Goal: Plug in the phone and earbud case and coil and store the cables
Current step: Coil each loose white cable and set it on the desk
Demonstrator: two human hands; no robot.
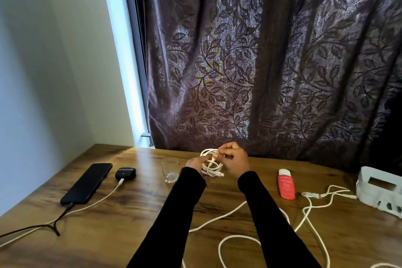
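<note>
Near the middle of the frame, the left hand (196, 164) holds a white cable coil (210, 162), fingers curled round its loops so they stay together. The right hand (236, 162) pinches the loose end, likely to wrap it. At lower left on the counter (134, 209), the phone (87, 183) and earbud case (125, 173) sit plugged in. A red tube (286, 184) reads "50".

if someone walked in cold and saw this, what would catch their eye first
Probably the two hands at the table's middle: the left hand holds a coiled white cable while the right hand pinches its end. Next, the phone and earbud case at the left, each with a cable plugged in, the case showing a small green light. Loose white cables sprawl across the table's right, near a red tube.
</note>
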